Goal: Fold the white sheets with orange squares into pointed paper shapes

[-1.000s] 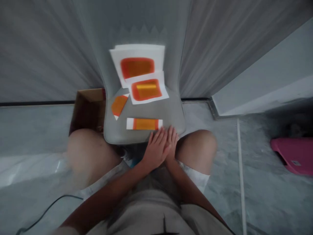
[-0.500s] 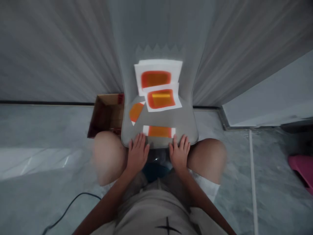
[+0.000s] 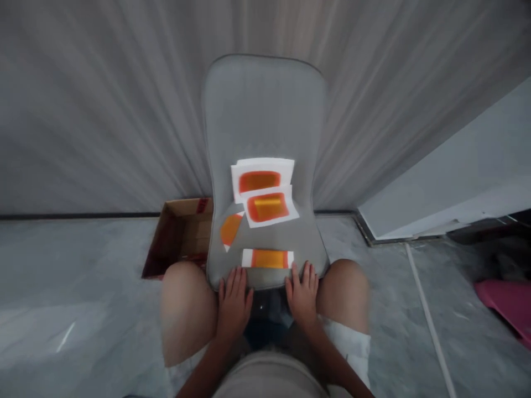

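Resting with fingers outstretched on the chair (image 3: 265, 116), the left hand (image 3: 234, 303) and right hand (image 3: 302, 298) lie near opposite ends of an orange-and-white paper strip (image 3: 269, 258).

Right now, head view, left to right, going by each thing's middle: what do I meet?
Cardboard box → left hand → orange-and-white strip → right hand → right knee → pink object at the right edge.
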`<state>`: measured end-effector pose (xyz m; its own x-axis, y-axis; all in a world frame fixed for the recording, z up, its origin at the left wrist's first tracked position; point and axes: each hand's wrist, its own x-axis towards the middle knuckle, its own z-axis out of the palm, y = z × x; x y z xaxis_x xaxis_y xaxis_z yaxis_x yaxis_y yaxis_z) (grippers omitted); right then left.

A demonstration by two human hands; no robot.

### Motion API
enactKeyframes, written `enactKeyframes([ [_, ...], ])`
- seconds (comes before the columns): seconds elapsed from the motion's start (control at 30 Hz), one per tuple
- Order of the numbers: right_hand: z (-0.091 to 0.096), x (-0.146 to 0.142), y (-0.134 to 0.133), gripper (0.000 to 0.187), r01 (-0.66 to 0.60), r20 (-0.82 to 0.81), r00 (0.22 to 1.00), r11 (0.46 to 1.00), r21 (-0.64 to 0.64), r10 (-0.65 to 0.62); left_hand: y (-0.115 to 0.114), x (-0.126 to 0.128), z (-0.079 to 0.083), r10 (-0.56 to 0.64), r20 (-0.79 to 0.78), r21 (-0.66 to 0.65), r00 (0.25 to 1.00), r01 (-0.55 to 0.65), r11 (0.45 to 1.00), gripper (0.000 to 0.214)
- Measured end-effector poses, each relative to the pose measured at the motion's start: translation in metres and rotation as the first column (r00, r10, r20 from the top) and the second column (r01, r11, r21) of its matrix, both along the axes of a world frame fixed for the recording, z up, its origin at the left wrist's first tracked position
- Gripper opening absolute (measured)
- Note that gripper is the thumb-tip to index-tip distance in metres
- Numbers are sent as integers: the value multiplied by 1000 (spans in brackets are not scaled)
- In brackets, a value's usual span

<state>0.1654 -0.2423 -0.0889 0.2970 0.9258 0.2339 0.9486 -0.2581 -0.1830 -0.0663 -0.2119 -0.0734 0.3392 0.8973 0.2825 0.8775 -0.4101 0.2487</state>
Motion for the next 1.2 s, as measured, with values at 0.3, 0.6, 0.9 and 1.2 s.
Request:
enactKeyframes([
  [0.3, 11, -2, 6, 56, 20, -20, 1000, 1000, -3, -20, 7, 3, -7, -2, 77, -21, 997, 3, 1000, 63],
  [0.6, 10, 0, 9, 60, 24, -85, 996, 999, -41, -27, 9, 12, -7, 42, 141, -59, 989, -34, 998, 65],
  [0.9, 9, 2, 11, 65, 33, -47, 998, 996, -82, -37, 8, 17, 1, 35, 205, -80, 978, -19, 997, 67],
  [1.2, 19, 4, 7, 61, 26, -65, 997, 992, -125, -34, 7, 16, 5, 52, 142, -156, 989, -29, 987, 65],
])
